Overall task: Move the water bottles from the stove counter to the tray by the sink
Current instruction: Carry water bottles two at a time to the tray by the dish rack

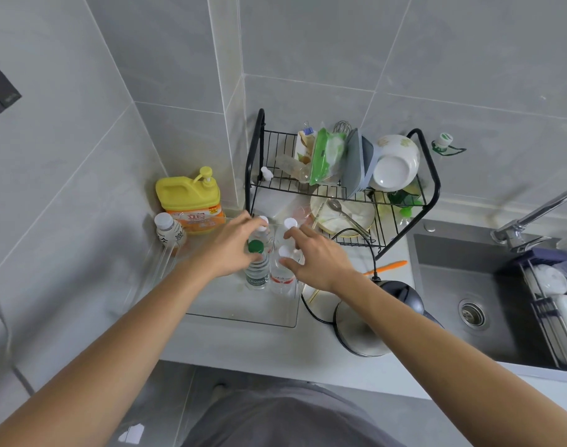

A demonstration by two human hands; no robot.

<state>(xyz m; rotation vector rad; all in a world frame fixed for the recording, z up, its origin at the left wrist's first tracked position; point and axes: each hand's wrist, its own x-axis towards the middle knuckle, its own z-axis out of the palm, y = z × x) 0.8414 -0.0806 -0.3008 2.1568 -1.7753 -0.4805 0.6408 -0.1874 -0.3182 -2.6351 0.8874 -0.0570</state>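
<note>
Both forearms reach forward from the bottom edge over the pale counter. On the left hand [232, 250] the fingers curl loosely around the green-capped bottle [255, 266], touching its neck and shoulder; I cannot tell if the grip is firm. On the right hand [317, 258] the fingers are spread and released, with the tips just beside the white-capped bottle [283, 269] and another white cap behind it. Four water bottles stand upright, close together, inside the clear tray [243, 312], which lies on the counter left of the sink [469, 285]. Behind the tray stand a black dish rack [404, 221] with plates and a yellow detergent jug [188, 201]. A steel kettle [362, 327] is near the right wrist.
</note>
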